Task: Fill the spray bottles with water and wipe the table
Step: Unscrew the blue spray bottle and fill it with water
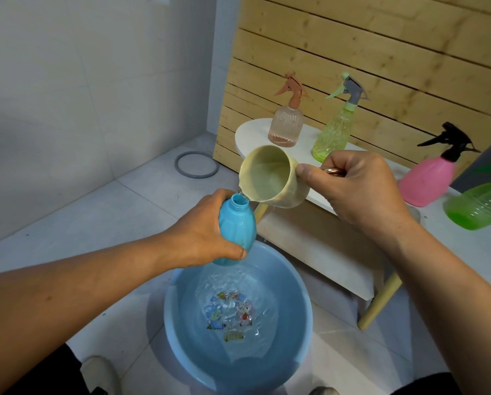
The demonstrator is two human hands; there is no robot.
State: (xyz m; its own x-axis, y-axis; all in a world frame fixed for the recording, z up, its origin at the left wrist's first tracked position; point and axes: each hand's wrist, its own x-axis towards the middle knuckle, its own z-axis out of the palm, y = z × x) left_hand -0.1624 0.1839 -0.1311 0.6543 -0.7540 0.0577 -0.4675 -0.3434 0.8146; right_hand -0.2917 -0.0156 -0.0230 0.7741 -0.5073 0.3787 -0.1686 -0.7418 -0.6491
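So here's my view from the head cam. My left hand (pixel 207 232) is wrapped around the blue bottle (pixel 237 232), fingers curled behind its body and thumb pressed across the lower front, forearm coming in from the lower left. The bottle has no cap on, neck open and pointing up, tilted a bit toward the right. It hangs in the air right above the far rim of the blue basin (pixel 181 323), which sits on the floor with water in it and cartoon stickers on the bottom.

My right hand (pixel 358 186) is clamped on the handle of the cream cup (pixel 272 178), thumb lying along the top toward the cup wall, knuckles up, wrist bent, arm reaching in from the lower right. The cup is tipped over to the left so I'm looking straight into it, and its lip sits right at the bottle's mouth with a thin stream of water going across. Some water runs down off the bottle into the basin.

Behind the hands is the white worktop (pixel 252 132). Standing on it: a clear pink spray bottle (pixel 287 121), a yellow-green spray bottle (pixel 335 129), a solid pink spray bottle (pixel 429 178) with a black trigger, and a green spray bottle (pixel 481 206) at the right edge, a bit blurred. A grey ring (pixel 196 163) lies on the floor near the wall.
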